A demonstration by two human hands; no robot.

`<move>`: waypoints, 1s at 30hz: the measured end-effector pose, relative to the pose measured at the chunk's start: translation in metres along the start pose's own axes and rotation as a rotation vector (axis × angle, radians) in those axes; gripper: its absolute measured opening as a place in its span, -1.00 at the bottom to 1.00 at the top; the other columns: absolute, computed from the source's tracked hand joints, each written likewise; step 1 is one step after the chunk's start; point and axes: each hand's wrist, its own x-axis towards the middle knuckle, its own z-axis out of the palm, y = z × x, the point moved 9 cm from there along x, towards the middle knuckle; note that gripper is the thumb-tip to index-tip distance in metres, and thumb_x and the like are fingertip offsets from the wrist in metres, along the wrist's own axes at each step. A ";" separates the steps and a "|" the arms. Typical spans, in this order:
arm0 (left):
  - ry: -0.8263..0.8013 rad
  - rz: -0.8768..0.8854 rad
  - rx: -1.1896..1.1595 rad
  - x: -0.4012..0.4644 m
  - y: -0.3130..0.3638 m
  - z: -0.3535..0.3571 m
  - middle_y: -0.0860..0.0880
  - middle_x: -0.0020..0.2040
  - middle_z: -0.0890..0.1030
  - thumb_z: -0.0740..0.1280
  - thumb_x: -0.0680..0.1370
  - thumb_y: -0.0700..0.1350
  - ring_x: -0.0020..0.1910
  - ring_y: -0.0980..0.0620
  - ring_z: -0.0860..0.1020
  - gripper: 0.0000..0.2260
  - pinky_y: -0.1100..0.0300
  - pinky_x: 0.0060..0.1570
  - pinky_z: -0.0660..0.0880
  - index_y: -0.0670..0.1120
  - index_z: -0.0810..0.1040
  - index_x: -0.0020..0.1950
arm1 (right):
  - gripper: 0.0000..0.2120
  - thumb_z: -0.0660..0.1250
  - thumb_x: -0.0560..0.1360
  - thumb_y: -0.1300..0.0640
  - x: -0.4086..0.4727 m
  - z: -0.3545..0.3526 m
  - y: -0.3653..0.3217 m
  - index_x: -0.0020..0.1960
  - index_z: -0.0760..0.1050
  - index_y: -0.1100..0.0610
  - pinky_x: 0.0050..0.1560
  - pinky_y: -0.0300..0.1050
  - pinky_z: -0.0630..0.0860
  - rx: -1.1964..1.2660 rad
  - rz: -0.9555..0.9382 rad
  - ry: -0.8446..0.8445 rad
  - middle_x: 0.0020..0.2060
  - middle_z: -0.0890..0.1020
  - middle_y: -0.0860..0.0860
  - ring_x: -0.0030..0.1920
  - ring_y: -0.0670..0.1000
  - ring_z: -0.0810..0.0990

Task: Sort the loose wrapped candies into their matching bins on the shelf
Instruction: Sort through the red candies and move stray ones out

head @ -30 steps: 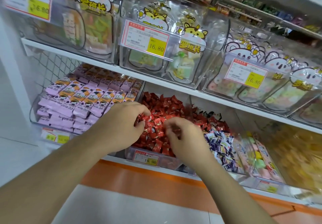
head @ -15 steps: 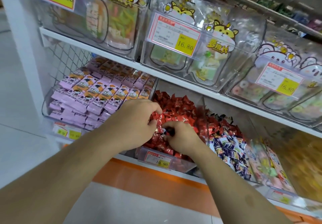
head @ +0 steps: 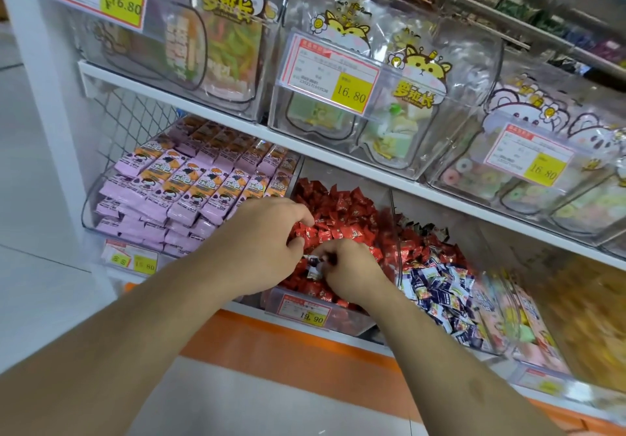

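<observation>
A clear bin point(head: 345, 322) on the lower shelf is heaped with red wrapped candies point(head: 342, 212). Both my hands are in it. My left hand point(head: 267, 242) has its fingers curled among the red candies at the heap's left side. My right hand point(head: 352, 273) pinches a blue-and-white wrapped candy point(head: 313, 266) lying on the red heap near the front. To the right, the neighbouring bin point(head: 399, 229) holds more red candies at the back and blue-and-white candies point(head: 443, 296) at the front.
To the left stands a bin of purple-and-orange packets point(head: 189, 188). Pink packets point(head: 528, 327) and yellow sweets point(head: 589, 317) fill bins further right. Clear dispensers with price tags point(head: 333, 76) sit on the upper shelf. Below the shelf runs an orange strip point(head: 288, 344) above the floor.
My right hand has moved left into the red candy bin, towards my left hand, and now pinches a blue-and-white candy. The view has shifted closer and left.
</observation>
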 end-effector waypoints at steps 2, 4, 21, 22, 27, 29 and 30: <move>-0.004 0.002 -0.006 0.000 0.001 0.001 0.15 0.27 0.60 0.38 0.60 -0.05 0.31 0.04 0.50 -0.73 -0.02 0.30 0.51 0.11 0.60 0.30 | -0.85 0.34 0.60 0.19 -0.004 -0.008 -0.001 -0.07 0.66 0.04 -0.37 -0.30 0.37 0.013 -0.004 0.056 -0.27 0.64 0.00 -0.33 -0.13 0.52; 0.000 0.003 -0.006 0.000 0.002 0.000 0.15 0.26 0.59 0.38 0.60 -0.05 0.30 0.04 0.50 -0.74 -0.01 0.29 0.51 0.11 0.60 0.29 | -0.81 0.36 0.60 0.13 -0.011 -0.020 -0.005 -0.18 0.59 0.11 -0.36 -0.13 0.40 0.055 -0.010 0.118 -0.33 0.60 0.07 -0.37 -0.03 0.48; -0.039 0.048 0.050 -0.004 0.019 0.010 0.20 0.24 0.59 0.36 0.62 -0.07 0.16 0.20 0.50 -0.74 0.30 0.14 0.38 0.12 0.61 0.29 | -0.75 0.38 0.62 0.00 -0.126 -0.138 0.084 0.29 0.62 -0.06 -0.17 -0.25 0.41 0.170 0.287 0.547 0.20 0.68 -0.10 -0.16 -0.23 0.54; -0.038 0.047 0.053 -0.004 0.020 0.010 0.19 0.25 0.59 0.37 0.61 -0.08 0.19 0.19 0.51 -0.75 0.30 0.18 0.40 0.12 0.61 0.28 | -0.68 0.38 0.61 0.02 -0.127 -0.136 0.087 0.36 0.58 -0.06 -0.16 -0.27 0.42 0.138 0.299 0.524 0.26 0.64 -0.10 -0.11 -0.22 0.56; -0.015 0.055 0.066 -0.003 0.018 0.008 0.25 0.16 0.58 0.37 0.59 -0.09 0.25 0.09 0.50 -0.74 -0.01 0.37 0.45 0.13 0.62 0.26 | -0.67 0.41 0.58 0.18 -0.125 -0.125 0.047 0.32 0.60 0.00 0.29 -0.25 0.38 0.080 0.076 0.527 0.28 0.61 -0.12 0.29 -0.08 0.54; -0.005 0.053 0.079 -0.001 0.016 0.006 0.24 0.23 0.57 0.36 0.59 -0.09 0.29 0.12 0.47 -0.71 0.05 0.41 0.41 0.12 0.60 0.30 | -0.70 0.42 0.57 0.19 -0.117 -0.118 0.022 0.28 0.62 -0.03 0.26 -0.28 0.43 0.073 -0.021 0.514 0.22 0.62 -0.18 0.19 -0.17 0.55; -0.002 0.058 0.079 0.000 0.015 0.006 0.23 0.24 0.57 0.37 0.60 -0.09 0.27 0.16 0.47 -0.71 0.11 0.40 0.40 0.11 0.60 0.31 | -0.70 0.42 0.56 0.19 -0.111 -0.111 0.010 0.26 0.62 -0.04 0.22 -0.35 0.44 0.082 -0.061 0.484 0.18 0.62 -0.21 0.13 -0.21 0.55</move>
